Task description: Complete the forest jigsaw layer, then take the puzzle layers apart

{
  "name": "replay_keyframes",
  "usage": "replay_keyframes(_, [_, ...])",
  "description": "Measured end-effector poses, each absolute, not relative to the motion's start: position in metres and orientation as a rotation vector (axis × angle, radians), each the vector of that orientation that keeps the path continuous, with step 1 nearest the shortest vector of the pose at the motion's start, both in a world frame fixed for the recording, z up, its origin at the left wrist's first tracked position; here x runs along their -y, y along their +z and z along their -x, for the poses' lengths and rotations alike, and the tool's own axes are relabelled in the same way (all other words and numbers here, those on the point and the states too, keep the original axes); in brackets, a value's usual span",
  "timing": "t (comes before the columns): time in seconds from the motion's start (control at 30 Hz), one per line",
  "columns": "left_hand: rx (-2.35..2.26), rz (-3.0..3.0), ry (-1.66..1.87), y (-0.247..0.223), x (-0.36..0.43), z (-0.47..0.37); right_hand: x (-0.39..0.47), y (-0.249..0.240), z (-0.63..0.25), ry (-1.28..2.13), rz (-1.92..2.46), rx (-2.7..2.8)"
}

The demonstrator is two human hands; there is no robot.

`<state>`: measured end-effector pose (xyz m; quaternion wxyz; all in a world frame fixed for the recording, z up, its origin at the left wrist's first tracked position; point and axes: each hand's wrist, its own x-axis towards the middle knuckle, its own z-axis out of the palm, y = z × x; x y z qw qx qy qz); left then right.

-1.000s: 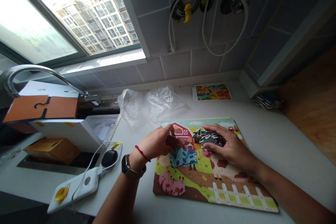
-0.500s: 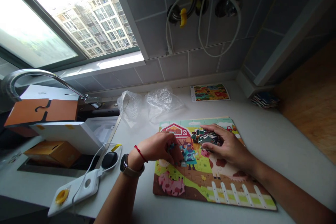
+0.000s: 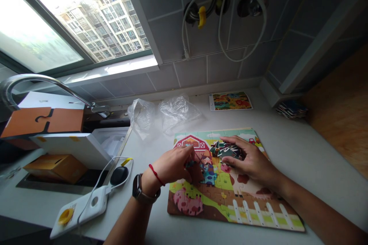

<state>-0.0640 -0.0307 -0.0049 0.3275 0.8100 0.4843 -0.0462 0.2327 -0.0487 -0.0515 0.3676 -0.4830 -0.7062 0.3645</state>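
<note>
A farm jigsaw puzzle [image 3: 212,199] lies flat on the counter, showing a barn, a farmer, a pig, a cow and a white fence. My right hand [image 3: 250,162] is closed around a loose pile of puzzle pieces [image 3: 227,150], dark green backs and pale edges showing, over the puzzle's upper middle. Over the left part, beside the farmer, my left hand [image 3: 174,164] has its fingers bent together on what looks like a reddish-brown puzzle piece [image 3: 197,173]. Its fingertips are partly shadowed, and that hand hides some of the barn.
Crumpled clear plastic bags [image 3: 178,111] and a picture card [image 3: 230,101] lie behind the puzzle. A stack of cards or pieces [image 3: 291,109] sits at the back right. To the left are a power strip [image 3: 79,210], a black round device [image 3: 119,175], boxes [image 3: 56,166] and a faucet [image 3: 51,80].
My left hand has shifted slightly right and turned a little, uncovering more of the barn's left side. My right hand stays in place with the pile. The view has shifted slightly.
</note>
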Motion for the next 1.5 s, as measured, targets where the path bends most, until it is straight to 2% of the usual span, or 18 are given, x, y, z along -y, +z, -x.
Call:
replay_keyframes(0.13, [-1.249,-2.054,-0.082,-0.001,0.030,0.063,0.049,-0.051,-0.233,0.927,1.252,1.820])
replay_keyframes(0.37, [-1.238,-2.112,-0.208,0.009,0.032,0.058,0.049,-0.054,-0.234,0.911,1.242,1.826])
replay_keyframes(0.77, [-0.966,-2.096,0.098,0.003,0.032,0.045,0.049,-0.053,-0.233,0.931,1.244,1.813])
replay_keyframes(1.23, [-1.063,-2.212,0.009,-0.002,0.048,0.024,0.048,-0.054,-0.232,0.923,1.223,1.809])
replay_keyframes(1.5, [-0.967,-2.055,0.256,-0.001,0.041,0.026,0.049,-0.053,-0.233,0.958,1.244,1.793])
